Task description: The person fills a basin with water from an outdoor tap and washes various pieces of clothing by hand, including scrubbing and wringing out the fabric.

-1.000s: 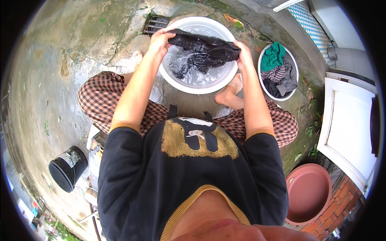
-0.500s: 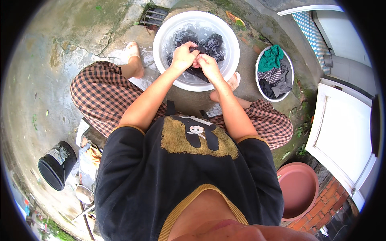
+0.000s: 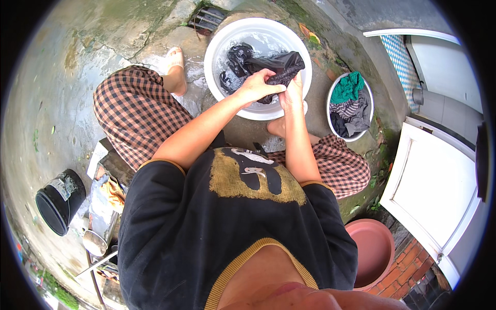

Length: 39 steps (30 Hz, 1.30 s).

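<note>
Soapy water and dark wet clothing fill part of a white basin (image 3: 216,30) between my feet. Over its right near side I hold up a black garment (image 3: 271,64), which trails back into the suds. My left hand (image 3: 258,87) is closed on the garment's near edge, its thumb pointing toward the other hand. Beside it, my right hand (image 3: 294,93) grips the garment's right end from below; some of its fingers are hidden by the cloth. More dark cloth (image 3: 238,54) lies in the water to the left.
To the right stands a smaller white tub (image 3: 329,111) with green, striped and grey clothes. A reddish basin (image 3: 373,253) rests lower right by bricks, near a white door (image 3: 434,191). A black bucket (image 3: 61,201) lies at left. Beyond the basin is a drain grate (image 3: 206,20).
Both hands have moved right and lifted the black garment from the middle of the basin toward its right side, spreading it out more. The view has shifted slightly.
</note>
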Each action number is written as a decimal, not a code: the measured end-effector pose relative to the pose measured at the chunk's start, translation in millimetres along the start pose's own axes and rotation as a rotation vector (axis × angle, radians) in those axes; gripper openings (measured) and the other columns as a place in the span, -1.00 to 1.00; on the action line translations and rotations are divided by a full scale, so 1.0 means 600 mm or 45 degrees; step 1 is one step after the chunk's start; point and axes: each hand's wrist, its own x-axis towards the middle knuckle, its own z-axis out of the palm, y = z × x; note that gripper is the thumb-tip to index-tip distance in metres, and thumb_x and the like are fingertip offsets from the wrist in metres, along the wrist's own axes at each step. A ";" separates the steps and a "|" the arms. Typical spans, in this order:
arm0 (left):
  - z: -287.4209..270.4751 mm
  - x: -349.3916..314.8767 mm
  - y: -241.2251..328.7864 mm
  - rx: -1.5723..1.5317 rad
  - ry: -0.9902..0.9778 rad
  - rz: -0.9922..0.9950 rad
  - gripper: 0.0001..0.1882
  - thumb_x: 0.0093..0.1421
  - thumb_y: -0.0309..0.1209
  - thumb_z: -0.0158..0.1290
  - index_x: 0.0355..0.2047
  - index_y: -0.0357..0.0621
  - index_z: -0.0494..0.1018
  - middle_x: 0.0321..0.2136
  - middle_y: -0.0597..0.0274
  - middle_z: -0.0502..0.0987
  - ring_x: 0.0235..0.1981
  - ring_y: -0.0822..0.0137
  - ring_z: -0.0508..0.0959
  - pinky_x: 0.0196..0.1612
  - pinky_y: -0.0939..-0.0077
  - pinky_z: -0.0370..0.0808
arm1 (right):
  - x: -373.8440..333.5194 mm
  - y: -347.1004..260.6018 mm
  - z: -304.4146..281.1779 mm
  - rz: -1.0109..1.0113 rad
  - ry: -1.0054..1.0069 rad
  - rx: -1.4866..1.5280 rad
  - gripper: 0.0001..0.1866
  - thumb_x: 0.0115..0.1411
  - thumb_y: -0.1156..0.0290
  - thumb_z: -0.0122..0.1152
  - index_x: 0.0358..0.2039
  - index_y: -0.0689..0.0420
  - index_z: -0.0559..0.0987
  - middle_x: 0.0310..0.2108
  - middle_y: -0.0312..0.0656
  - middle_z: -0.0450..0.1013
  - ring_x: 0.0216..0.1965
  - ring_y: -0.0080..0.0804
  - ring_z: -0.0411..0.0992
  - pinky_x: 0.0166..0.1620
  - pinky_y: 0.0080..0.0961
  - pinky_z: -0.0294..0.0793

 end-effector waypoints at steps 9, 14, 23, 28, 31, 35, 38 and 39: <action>-0.034 -0.002 0.005 -0.469 -0.139 0.103 -0.67 0.03 -0.56 0.04 -0.14 -0.21 0.41 -0.28 0.31 0.51 -0.25 0.50 0.47 -0.10 0.60 0.40 | 0.002 0.037 -0.043 -0.099 0.143 -0.366 -0.76 0.17 0.49 0.12 -0.12 0.16 0.48 -0.21 -0.32 0.44 -0.21 -0.54 0.41 -0.17 -0.64 0.41; -0.044 -0.015 0.038 -0.875 0.106 -0.003 -0.54 0.07 -0.59 -0.01 0.03 -0.21 0.30 -0.22 0.19 0.50 -0.20 0.38 0.52 -0.08 0.49 0.49 | -0.011 0.059 -0.042 -0.299 0.240 -0.536 -0.82 0.21 0.40 0.11 -0.26 0.22 0.56 -0.19 -0.27 0.43 -0.26 -0.56 0.40 -0.19 -0.64 0.39; 0.020 -0.066 0.074 -0.412 -0.406 -0.013 -0.29 0.11 -0.46 0.10 0.20 -0.44 0.04 0.02 0.05 0.38 -0.01 0.39 0.40 0.09 0.52 0.31 | -0.016 0.102 -0.068 0.512 0.139 0.135 -0.72 0.27 0.32 -0.04 -0.09 0.17 0.49 -0.14 -0.11 0.46 -0.11 -0.35 0.44 -0.05 -0.43 0.44; 0.035 -0.081 0.073 -0.373 -0.539 0.058 -0.35 0.11 -0.49 0.09 0.17 -0.44 0.11 -0.02 0.06 0.40 -0.02 0.40 0.40 0.08 0.52 0.32 | -0.018 0.060 -0.039 0.381 0.053 0.041 -0.71 0.27 0.32 -0.05 -0.08 0.17 0.48 -0.12 -0.12 0.45 -0.11 -0.36 0.44 -0.05 -0.44 0.45; 0.029 -0.073 0.064 -0.751 -0.556 -0.033 -0.57 0.14 -0.49 0.03 0.03 -0.34 0.32 -0.12 0.20 0.47 -0.14 0.47 0.46 0.01 0.56 0.38 | -0.010 0.035 -0.027 0.281 0.028 -0.003 -0.71 0.27 0.32 -0.05 -0.07 0.17 0.47 -0.11 -0.12 0.45 -0.11 -0.36 0.44 -0.06 -0.44 0.45; 0.037 -0.069 0.060 -1.209 -0.380 -0.025 -0.60 0.29 -0.21 -0.11 -0.08 -0.32 0.39 -0.19 0.12 0.51 -0.14 0.38 0.51 -0.02 0.48 0.43 | 0.009 -0.030 -0.025 0.090 0.002 -0.117 -0.70 0.28 0.31 -0.06 -0.06 0.17 0.47 -0.09 -0.13 0.44 -0.11 -0.37 0.44 -0.06 -0.45 0.45; 0.037 -0.055 0.014 -1.041 -0.015 -0.002 -0.61 0.27 -0.11 -0.10 -0.17 -0.20 0.43 -0.33 0.24 0.49 -0.29 0.42 0.49 -0.11 0.34 0.47 | 0.005 -0.077 -0.006 -0.022 -0.052 -0.195 -0.70 0.28 0.31 -0.07 -0.06 0.16 0.46 -0.08 -0.13 0.43 -0.11 -0.38 0.44 -0.06 -0.45 0.45; 0.034 -0.055 0.012 -0.919 0.134 -0.061 -0.65 0.25 -0.09 -0.06 -0.19 -0.10 0.45 -0.36 0.28 0.46 -0.31 0.43 0.47 -0.17 0.34 0.49 | -0.003 -0.090 0.000 -0.071 -0.071 -0.225 -0.70 0.28 0.31 -0.07 -0.05 0.16 0.46 -0.08 -0.13 0.43 -0.11 -0.38 0.44 -0.06 -0.46 0.45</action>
